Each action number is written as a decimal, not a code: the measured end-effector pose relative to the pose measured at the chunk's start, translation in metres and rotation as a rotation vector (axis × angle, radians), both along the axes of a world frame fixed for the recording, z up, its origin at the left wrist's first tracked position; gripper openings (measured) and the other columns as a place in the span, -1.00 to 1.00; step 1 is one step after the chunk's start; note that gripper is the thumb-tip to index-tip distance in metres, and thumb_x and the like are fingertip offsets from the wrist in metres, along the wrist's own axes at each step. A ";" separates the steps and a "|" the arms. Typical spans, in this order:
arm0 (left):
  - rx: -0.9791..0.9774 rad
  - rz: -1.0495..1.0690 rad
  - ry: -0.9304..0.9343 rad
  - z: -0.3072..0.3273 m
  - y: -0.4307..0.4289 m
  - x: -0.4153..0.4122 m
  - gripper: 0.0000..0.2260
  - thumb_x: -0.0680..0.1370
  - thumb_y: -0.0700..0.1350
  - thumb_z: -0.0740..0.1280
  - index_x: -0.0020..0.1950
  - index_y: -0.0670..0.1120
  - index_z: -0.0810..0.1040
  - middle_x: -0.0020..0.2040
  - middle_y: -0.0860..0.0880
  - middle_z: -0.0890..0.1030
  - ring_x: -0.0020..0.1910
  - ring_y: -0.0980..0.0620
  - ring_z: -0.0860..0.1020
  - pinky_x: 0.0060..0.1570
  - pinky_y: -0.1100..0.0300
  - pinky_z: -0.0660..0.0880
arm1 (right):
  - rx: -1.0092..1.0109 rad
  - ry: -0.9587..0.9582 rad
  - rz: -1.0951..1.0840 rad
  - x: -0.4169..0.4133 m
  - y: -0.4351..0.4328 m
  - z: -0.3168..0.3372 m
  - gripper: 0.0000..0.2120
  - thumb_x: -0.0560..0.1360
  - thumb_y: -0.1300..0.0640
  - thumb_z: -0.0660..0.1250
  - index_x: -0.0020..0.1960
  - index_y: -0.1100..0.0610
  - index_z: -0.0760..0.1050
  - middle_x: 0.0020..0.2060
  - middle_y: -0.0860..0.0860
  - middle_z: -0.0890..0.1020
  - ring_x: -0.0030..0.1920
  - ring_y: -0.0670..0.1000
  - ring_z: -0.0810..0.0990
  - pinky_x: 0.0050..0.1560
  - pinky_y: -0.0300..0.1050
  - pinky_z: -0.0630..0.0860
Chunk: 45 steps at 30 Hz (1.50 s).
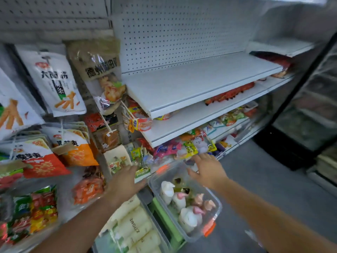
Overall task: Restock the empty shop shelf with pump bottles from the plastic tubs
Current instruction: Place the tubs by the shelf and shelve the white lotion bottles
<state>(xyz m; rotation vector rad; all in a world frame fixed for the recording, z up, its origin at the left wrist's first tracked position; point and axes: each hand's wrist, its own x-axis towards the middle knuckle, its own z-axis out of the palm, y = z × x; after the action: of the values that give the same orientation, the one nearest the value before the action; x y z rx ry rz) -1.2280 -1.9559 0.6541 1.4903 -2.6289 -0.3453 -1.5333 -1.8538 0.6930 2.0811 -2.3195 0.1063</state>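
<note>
- Left hand [124,181] was stretched forward, fingers spread flat, holding nothing.
- Right hand [207,170] was likewise splayed and empty, over the far end of the clear, rigid plastic tub [218,207].
- Rounded white pump bottles [182,201] with pink heads lay inside, at the right hand's 6 o'clock.
- The smooth white shelf [191,84] stood at 12 o'clock.
</note>
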 end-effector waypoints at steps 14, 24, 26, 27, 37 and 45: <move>-0.067 -0.227 -0.104 0.044 0.031 -0.179 -0.36 0.54 0.41 0.02 0.35 0.00 0.49 0.19 0.00 0.57 0.16 -0.01 0.54 0.16 0.06 0.45 | 0.027 0.044 -0.175 -0.131 0.099 0.029 -0.35 0.46 -0.37 -0.12 0.16 0.02 0.51 0.06 -0.01 0.60 0.13 0.10 0.54 0.13 -0.07 0.35; -0.092 -0.170 -0.119 0.053 0.021 -0.216 -0.46 0.57 0.36 0.07 0.26 0.00 0.52 0.17 0.00 0.58 0.17 -0.01 0.54 0.18 0.04 0.43 | 0.007 -0.006 -0.110 -0.176 0.064 0.047 -0.32 0.43 -0.39 -0.16 0.12 0.00 0.50 0.04 -0.03 0.59 0.11 0.06 0.54 0.13 -0.07 0.39; -0.104 -0.161 -0.122 0.056 0.008 -0.216 -0.46 0.57 0.36 0.08 0.27 -0.01 0.53 0.18 0.00 0.58 0.18 -0.02 0.53 0.20 0.04 0.42 | 0.003 -0.012 -0.090 -0.178 0.048 0.054 -0.32 0.42 -0.40 -0.16 0.14 0.00 0.50 0.04 -0.04 0.58 0.11 0.06 0.53 0.15 -0.06 0.41; -0.109 -0.159 -0.125 0.057 0.002 -0.216 -0.46 0.58 0.35 0.09 0.28 -0.01 0.53 0.18 0.00 0.58 0.19 -0.03 0.53 0.20 0.04 0.41 | 0.000 -0.010 -0.074 -0.179 0.040 0.057 -0.32 0.42 -0.40 -0.15 0.14 0.01 0.50 0.03 -0.03 0.58 0.10 0.06 0.52 0.16 -0.04 0.43; -0.146 -0.067 -0.085 0.069 -0.063 -0.199 -0.31 0.43 0.43 -0.08 0.22 0.02 0.56 0.13 0.03 0.59 0.17 -0.01 0.54 0.15 0.05 0.42 | 0.000 0.082 0.086 -0.180 -0.058 0.088 -0.29 0.48 -0.38 -0.15 0.28 0.05 0.46 0.14 0.00 0.56 0.19 0.08 0.51 0.24 -0.01 0.38; -0.147 0.171 -0.137 0.057 -0.086 -0.179 -0.22 0.36 0.44 -0.15 0.26 0.02 0.54 0.16 0.02 0.60 0.20 -0.02 0.54 0.16 0.08 0.43 | -0.017 -0.002 0.358 -0.169 -0.150 0.069 -0.38 0.51 -0.35 -0.03 0.22 0.06 0.53 0.08 0.00 0.61 0.14 0.08 0.54 0.21 -0.01 0.42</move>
<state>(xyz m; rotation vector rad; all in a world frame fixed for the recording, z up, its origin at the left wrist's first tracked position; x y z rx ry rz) -1.4071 -2.0421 0.7110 1.7289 -2.5362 -0.0345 -1.7021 -2.0034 0.7623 2.4628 -1.9124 0.1322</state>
